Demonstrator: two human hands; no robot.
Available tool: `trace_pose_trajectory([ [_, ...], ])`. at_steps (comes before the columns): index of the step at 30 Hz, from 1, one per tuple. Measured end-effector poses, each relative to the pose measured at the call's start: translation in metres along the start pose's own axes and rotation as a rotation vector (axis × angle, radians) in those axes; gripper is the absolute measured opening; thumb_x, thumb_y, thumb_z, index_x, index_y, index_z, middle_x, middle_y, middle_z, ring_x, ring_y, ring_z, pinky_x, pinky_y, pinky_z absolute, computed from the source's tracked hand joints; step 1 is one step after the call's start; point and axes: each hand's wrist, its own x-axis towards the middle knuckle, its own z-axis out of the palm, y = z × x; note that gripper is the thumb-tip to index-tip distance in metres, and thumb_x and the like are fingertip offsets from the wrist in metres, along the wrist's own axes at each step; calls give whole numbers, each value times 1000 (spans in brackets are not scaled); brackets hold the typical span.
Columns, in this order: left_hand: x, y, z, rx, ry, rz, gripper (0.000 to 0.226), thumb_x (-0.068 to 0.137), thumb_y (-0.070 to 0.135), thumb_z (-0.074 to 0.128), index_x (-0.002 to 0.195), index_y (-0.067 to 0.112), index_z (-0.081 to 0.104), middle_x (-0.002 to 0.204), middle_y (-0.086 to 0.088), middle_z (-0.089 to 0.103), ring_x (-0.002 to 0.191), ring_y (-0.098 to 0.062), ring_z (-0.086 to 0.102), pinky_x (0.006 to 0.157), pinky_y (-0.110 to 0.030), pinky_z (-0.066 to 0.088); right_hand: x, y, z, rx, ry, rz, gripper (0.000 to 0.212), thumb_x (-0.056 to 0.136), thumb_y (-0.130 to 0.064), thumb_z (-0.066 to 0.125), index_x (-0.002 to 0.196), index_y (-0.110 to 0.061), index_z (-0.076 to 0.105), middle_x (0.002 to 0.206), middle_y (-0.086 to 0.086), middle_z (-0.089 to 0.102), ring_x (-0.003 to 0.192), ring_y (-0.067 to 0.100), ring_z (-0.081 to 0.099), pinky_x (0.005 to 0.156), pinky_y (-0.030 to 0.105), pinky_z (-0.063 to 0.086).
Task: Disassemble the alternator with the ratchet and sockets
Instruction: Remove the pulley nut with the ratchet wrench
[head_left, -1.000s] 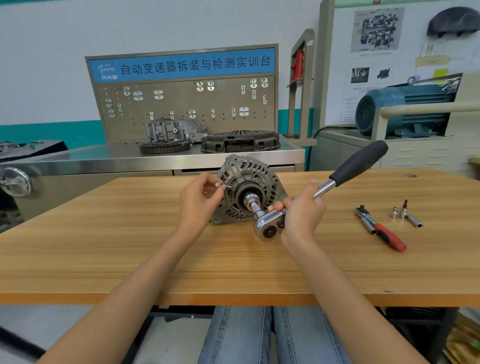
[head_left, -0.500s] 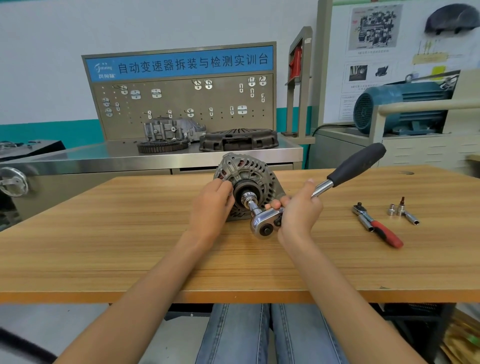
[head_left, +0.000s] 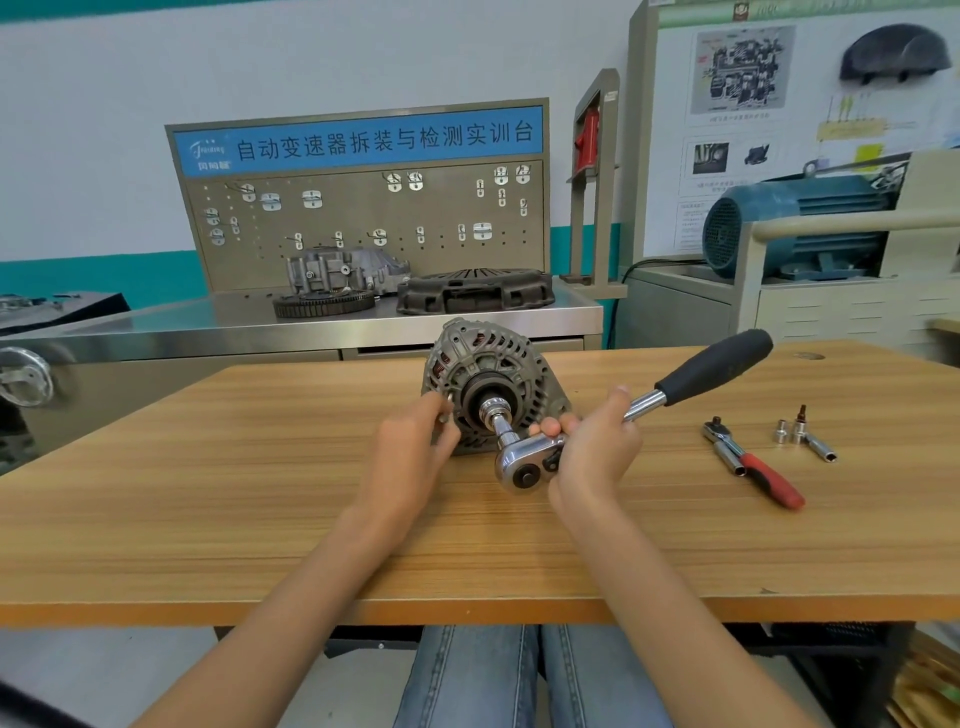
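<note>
Alternator (head_left: 493, 379) stands on the table (head_left: 208, 493); left hand (head_left: 410, 457) pinches a small metal piece against it, right hand (head_left: 592, 457) grips the ratchet (head_left: 530, 457) near its head.

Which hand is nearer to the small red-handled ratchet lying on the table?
Right. The right hand grips the big ratchet, left of the small red-handled ratchet. The left hand is farther left, at the alternator.

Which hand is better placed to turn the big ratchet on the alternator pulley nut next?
The right hand. It already grips the big ratchet near its head, its socket on the alternator pulley. The left hand is at the housing, pinching a small metal part, so it probably suits steadying.
</note>
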Motion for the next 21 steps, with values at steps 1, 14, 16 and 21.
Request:
trace_pose_trajectory([
  [1,-2,-1,-1,10,-21,-14,9,87,6,66,97,5,66,80,-6,69,72,-21,67,63,-34,54,0,0,0,6,0,-2,30,100,-34,38,78,-14,35,41,-5,34,32,11,38,46,29,43],
  [14,16,0,9,396,-201,93,20,99,8,43,109,4,59,90,-9,67,75,-27,63,61,-34,45,-3,2,-3,23,4,-20,30,100,-34,38,78,-14,35,38,-7,36,33,10,40,43,26,41],
  [16,18,0,13,364,-165,85,20,96,5,48,110,3,63,93,-11,67,80,-29,62,63,-34,43,-2,2,-2,33,0,-21,31,100,-34,38,78,-13,35,38,-6,35,33,10,40,41,24,42],
  [21,14,-6,13,106,-115,92,28,95,6,56,120,-3,63,109,-17,67,98,-30,63,86,-27,44,-2,2,-2,50,-1,-18,29,101,-33,38,79,-13,36,38,-7,35,32,9,40,38,21,41],
])
